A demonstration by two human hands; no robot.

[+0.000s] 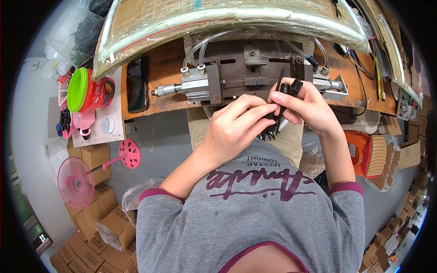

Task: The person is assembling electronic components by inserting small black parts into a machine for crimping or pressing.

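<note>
My right hand (307, 103) is closed around a few slim black pen-like pieces (295, 86); one thin pointed piece (281, 78) sticks up toward the fixture. My left hand (241, 122) meets it with fingertips pinched together at these pieces; exactly what it grips is hidden by the fingers. Below the fingers, a bunch of thin black sticks (268, 133) shows above my lap. Just beyond both hands stands a dark metal fixture (236, 73), with a silver air cylinder (195, 86) on its left side and another cylinder (322, 83) on its right.
A black phone (137, 84) lies on the wooden bench (168, 59). Leftward are a red tub with a green rim (78, 90), a pink fan (76, 183) and cardboard boxes (98, 204). An orange stool-like object (364, 152) stands right. A plastic-wrapped panel (236, 16) overhangs the bench.
</note>
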